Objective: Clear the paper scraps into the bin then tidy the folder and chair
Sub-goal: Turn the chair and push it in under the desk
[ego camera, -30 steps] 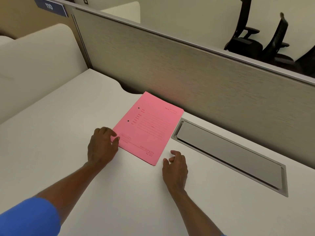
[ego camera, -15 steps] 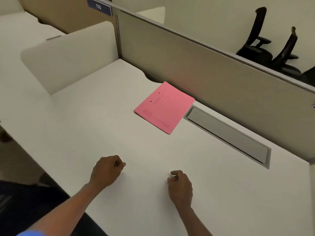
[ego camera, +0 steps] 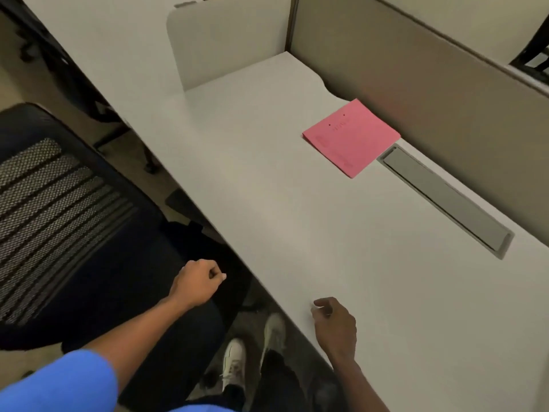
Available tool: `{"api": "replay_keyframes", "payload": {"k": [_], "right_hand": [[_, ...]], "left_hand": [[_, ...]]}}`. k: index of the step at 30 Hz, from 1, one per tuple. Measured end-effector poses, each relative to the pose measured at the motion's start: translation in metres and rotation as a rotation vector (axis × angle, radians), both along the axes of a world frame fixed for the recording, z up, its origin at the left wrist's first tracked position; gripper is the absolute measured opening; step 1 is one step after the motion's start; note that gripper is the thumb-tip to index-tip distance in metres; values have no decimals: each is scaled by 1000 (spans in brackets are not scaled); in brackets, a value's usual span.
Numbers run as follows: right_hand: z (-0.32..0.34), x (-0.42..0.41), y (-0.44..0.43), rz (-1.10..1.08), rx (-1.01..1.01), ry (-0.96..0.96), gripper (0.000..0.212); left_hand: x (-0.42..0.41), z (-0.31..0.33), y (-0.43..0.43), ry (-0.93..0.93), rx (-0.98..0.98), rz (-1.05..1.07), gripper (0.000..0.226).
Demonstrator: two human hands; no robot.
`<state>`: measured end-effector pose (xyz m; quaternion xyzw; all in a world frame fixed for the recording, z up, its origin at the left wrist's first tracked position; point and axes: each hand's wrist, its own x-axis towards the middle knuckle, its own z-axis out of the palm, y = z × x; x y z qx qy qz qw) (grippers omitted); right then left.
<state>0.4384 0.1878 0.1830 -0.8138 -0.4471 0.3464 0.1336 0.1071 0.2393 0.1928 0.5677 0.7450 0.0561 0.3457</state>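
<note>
both hands had pulled back from the flat pink paper folder [ego camera: 352, 137] since the earlier frames, and the view had swung down and left to take in the black mesh-back office chair [ego camera: 59, 221]. left hand [ego camera: 197, 283] hung off the desk, over the chair seat, fingers curled into a loose fist with nothing visible in it. right hand [ego camera: 337, 324] sat at the near edge of the white desk top [ego camera: 297, 233], fingers curled narrow, thumb near fingertips, holding nothing that could be seen. folder lay far back on the desk, closed and flat, near the grey-beige partition panel [ego camera: 430, 93] and with one corner just beside the end of the long grey cable hatch [ego camera: 445, 200]. no paper scraps showed on the desk and no bin was in view, so the scrap step looked done, and the folder looked placed. chair looked like what was left: it stood out from the desk, turned at an angle, seat partly under the desk edge. room judgement: desk edge ran diagonal between hands and chair; the person's white shoes [ego camera: 234, 364] stood right beside the chair base, so feet probably needed to shift before pushing it in. floor to the left looked open, though another chair base [ego camera: 98, 105] stood further back.
</note>
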Motion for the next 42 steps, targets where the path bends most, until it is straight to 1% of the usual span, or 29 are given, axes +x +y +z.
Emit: {"api": "replay_keyframes", "payload": {"k": [4,10,16,21,24,30,36,39,42], "right_hand": [[-2,-11,-43,108,-43,-25,5],[-10,-24,-94,349,-54,-71,7],[-24,-19,-137,502,-152,-94,6],[-32,-11,-179,519,-172,-48,5],[-35,-10,-209,508,-186,-10,6],[-38,-22,-266,563,-182,-63,13],[-45,-43,-307,607,-255,-74,21],[-47,-65,-315,618,-281,-78,19],[-49,-93,-316,632,-278,-101,19]], "left_hand": [[-10,-2,-43,-17,-93,-7,16],[-12,-9,-102,-70,-180,50,14],[-11,-21,-176,-56,-197,134,18],[-11,-23,-248,-22,-167,204,22],[-10,-24,-294,-7,-177,207,22],[-17,-30,-368,19,-166,218,22],[-39,-33,-419,-9,-192,297,29],[-65,-32,-435,-8,-211,345,27],[-96,-29,-442,32,-211,354,26]]}}
